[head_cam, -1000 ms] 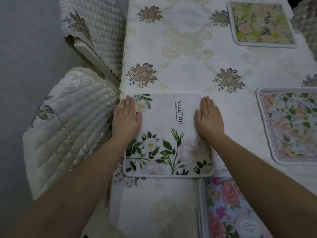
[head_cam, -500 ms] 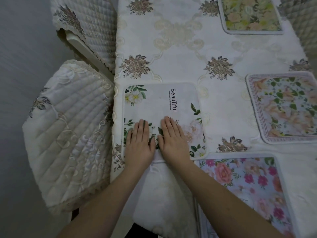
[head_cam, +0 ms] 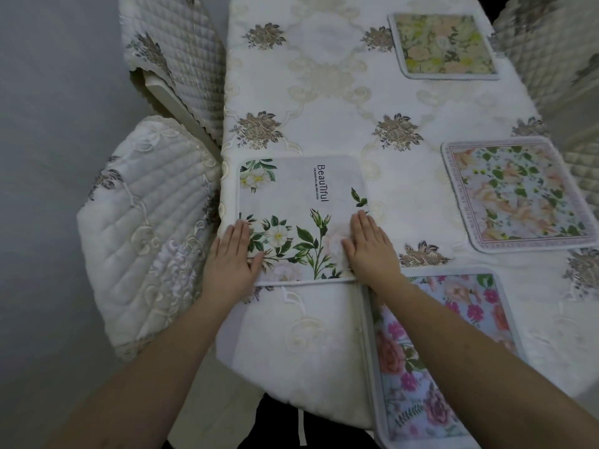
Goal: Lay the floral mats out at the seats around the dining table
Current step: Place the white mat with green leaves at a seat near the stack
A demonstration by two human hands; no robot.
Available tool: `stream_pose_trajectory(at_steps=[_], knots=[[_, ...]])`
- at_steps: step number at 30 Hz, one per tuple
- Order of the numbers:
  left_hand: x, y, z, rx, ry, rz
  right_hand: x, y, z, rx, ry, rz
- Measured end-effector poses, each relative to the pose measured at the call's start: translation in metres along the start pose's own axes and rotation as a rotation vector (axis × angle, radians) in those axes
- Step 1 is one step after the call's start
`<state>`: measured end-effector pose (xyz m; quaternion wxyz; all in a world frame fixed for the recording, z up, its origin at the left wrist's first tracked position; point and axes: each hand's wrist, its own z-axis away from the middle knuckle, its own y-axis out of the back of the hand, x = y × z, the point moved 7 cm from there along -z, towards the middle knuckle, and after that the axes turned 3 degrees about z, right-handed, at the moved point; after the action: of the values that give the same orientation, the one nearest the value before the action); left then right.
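A: Pressing flat on the white mat point(head_cam: 301, 202) — both hands. Left hand point(head_cam: 231, 257) lies open, palm down, fingers together, at the mat's near-left corner, partly over the edge. Right hand point(head_cam: 369, 247) is open too, palm down, on the mat's near-right corner. Nothing gripped by either.

B: Mat position?

A: On the tablecloth point(head_cam: 327, 92) at the table's left side, beside the quilted chair cover point(head_cam: 142, 228). Printed "Beautiful", with white blooms and green leaves. Its left edge sits close to the table's edge.

B: Other mats?

A: Three. Pink-rose mat point(head_cam: 431, 361) near the camera, its far-left corner just beside the white mat's near-right corner; the right forearm crosses over it. Peach-and-green mat point(head_cam: 518, 192) at the right side, well apart from the white one. Yellow-green mat point(head_cam: 444, 47) at the far right.

B: Chairs?

A: A second quilted cover point(head_cam: 175, 56) at far left — tilted against the table. More quilted fabric at the right edge; details unclear.
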<state>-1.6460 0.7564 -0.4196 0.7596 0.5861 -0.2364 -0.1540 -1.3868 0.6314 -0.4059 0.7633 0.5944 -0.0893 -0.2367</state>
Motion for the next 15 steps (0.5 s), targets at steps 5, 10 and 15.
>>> stream_pose_trajectory(at_steps=[5,10,15], knots=[[0.006,0.026,0.011,0.050,-0.040,-0.028,-0.007,0.029,0.030,0.015,-0.031,-0.038],[0.058,0.059,0.039,0.091,-0.196,0.038,-0.029,0.043,0.076,0.068,-0.030,-0.049],[0.100,0.075,0.075,0.168,-0.364,0.018,-0.038,0.048,0.116,0.125,-0.034,-0.035]])
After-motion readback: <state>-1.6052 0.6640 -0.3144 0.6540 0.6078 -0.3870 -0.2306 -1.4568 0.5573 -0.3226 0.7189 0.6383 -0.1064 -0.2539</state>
